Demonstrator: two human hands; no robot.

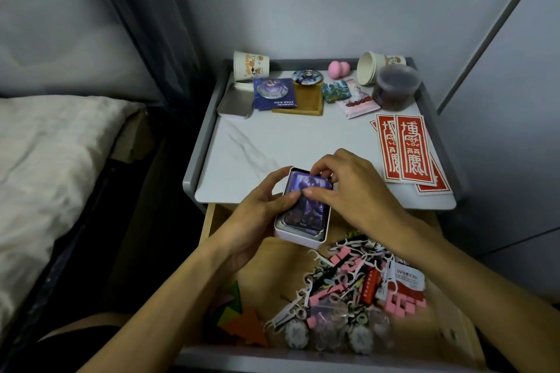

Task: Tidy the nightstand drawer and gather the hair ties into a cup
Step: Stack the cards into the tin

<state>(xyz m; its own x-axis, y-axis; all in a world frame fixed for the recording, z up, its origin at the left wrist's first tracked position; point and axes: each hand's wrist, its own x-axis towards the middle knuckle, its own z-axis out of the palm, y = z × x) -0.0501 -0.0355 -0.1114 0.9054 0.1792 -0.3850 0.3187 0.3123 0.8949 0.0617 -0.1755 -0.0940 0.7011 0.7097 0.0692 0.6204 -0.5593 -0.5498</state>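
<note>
Drawer [272, 254] holds the clutter [348, 288] at lower centre, just below both hands. The left hand [257, 212] has its grip clamped on the card tin [300, 236], and the right hand [348, 185] pinches the top card [306, 209], whose long axis runs up-frame.

- Nightstand top [272, 142]: a bare marble band runs across the middle.
- Rear row blocks the back: paper cup [251, 65], tin lid [235, 103], wooden tray [298, 100], plastic jar [395, 86].
- Right side: red paper strips [409, 148] lie flat.
- Front edge: left hand [257, 215] grips tin box [303, 238]; right hand [348, 182] pinches its card stack [306, 206].
- Drawer [209, 221]: floss-pick heap [342, 285] fills the right; bare wood on the left.
</note>
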